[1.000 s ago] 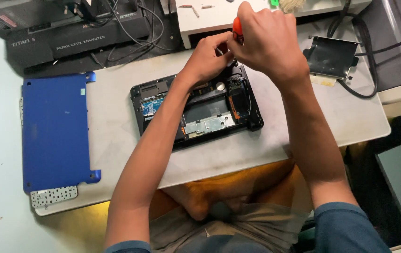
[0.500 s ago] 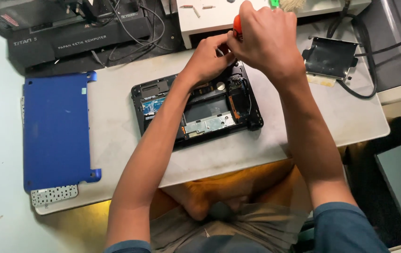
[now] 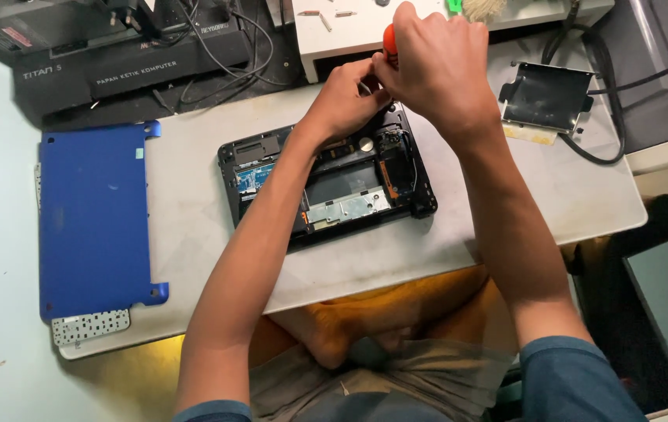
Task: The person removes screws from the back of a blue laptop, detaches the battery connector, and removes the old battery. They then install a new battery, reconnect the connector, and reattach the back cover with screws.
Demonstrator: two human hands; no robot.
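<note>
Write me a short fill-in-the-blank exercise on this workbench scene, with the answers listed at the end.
1. The right hand grips a screwdriver with an ____ handle.
2. Both hands work at the far edge of the opened black laptop base; the left hand is at that edge, on the ____ side of the right hand.
3. The removed cover panel lying at the left of the table is ____ in colour.
4. A white keyboard pokes out from ____ that panel.

Answers: orange; left; blue; under
</note>
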